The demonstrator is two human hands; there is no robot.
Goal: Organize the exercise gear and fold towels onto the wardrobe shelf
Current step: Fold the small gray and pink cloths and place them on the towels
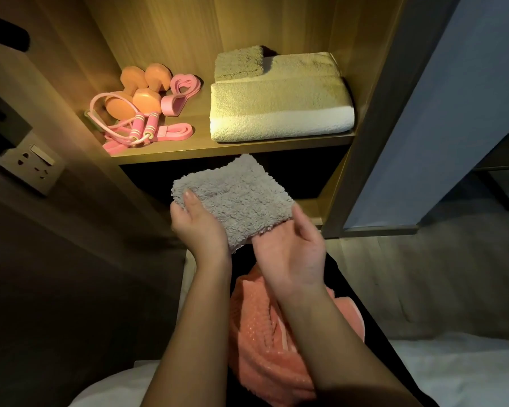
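Note:
A folded grey fluffy towel (235, 198) is held in the air just below the lit wardrobe shelf (218, 148). My left hand (196, 221) grips its left edge, thumb on top. My right hand (291, 248) lies palm up under its near right corner. On the shelf's right side a large folded cream towel (279, 110) lies with a small folded grey towel (238, 64) on top at the back. On the shelf's left are pink dumbbells (138, 89), a pink jump rope (138, 129) and pink resistance bands (177, 130).
A coral dotted towel (262, 333) lies crumpled on my lap below my arms. A wall socket (31, 164) sits on the left panel. The wardrobe's right side wall (365, 113) and an open blue-grey door (423, 127) stand to the right. White bedding (453, 371) is at the bottom.

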